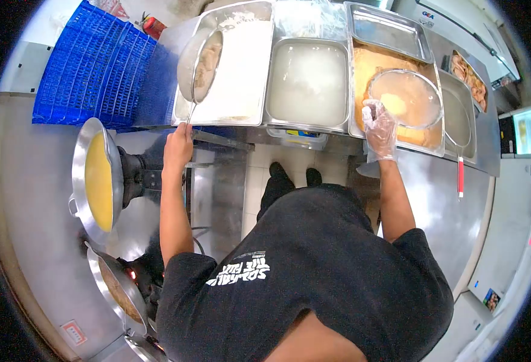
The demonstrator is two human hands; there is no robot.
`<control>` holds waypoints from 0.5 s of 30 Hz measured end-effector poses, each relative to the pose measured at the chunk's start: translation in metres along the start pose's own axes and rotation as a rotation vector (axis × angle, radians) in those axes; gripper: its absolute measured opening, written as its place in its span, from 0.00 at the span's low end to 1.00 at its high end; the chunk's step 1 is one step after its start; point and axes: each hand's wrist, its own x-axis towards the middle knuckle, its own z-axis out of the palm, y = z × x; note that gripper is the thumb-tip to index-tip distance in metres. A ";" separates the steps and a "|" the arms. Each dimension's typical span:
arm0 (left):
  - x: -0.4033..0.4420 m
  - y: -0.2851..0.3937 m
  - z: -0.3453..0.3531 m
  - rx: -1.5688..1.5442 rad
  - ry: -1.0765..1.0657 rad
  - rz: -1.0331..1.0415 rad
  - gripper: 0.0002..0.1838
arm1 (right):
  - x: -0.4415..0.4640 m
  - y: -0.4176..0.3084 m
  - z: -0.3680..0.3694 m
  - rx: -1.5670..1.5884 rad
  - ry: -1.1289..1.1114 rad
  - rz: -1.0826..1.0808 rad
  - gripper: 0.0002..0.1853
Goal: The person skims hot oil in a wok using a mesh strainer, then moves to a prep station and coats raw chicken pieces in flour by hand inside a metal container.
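Lining the left side, a steel counter (30, 181) adjoins a wok (79, 160) of yellow liquid and, nearer the body, a second wok (100, 271); beyond them stands a blue perforated crate (96, 66). On the steel worktable (487, 136), the left hand (178, 148) grips the handle of a skimmer (194, 84), which holds pale pieces (208, 60) over white powder (241, 78) in a tray. Cloudy liquid (307, 84) fills the next tray, then orange-tan crumbs (362, 66) lie under a round sieve (419, 99), the gloved right hand (379, 130) at its near-left edge. Farther right come a red handle (460, 178), a tray of raw-looking meat (469, 81) and a white appliance (446, 24) marked GEA. The second wok's contents are hard to identify; a pan below it is cut off. Wrinkled plastic obscures the right fingers, so I cannot tell whether they are closed on the sieve
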 end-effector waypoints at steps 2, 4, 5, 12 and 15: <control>0.006 -0.012 0.008 0.093 -0.013 -0.024 0.17 | 0.001 0.006 0.003 0.010 0.024 -0.008 0.08; 0.008 -0.020 0.016 0.128 0.008 -0.023 0.16 | 0.000 0.007 0.004 0.011 0.020 -0.009 0.08; 0.009 -0.018 0.016 0.146 0.018 -0.020 0.16 | 0.000 0.007 0.004 0.011 0.019 -0.008 0.08; 0.011 -0.021 0.018 0.049 0.113 0.051 0.16 | 0.000 0.016 0.006 -0.021 -0.005 0.016 0.08; 0.016 -0.027 0.038 -0.197 0.250 0.314 0.16 | 0.000 0.015 0.006 -0.021 0.006 0.015 0.08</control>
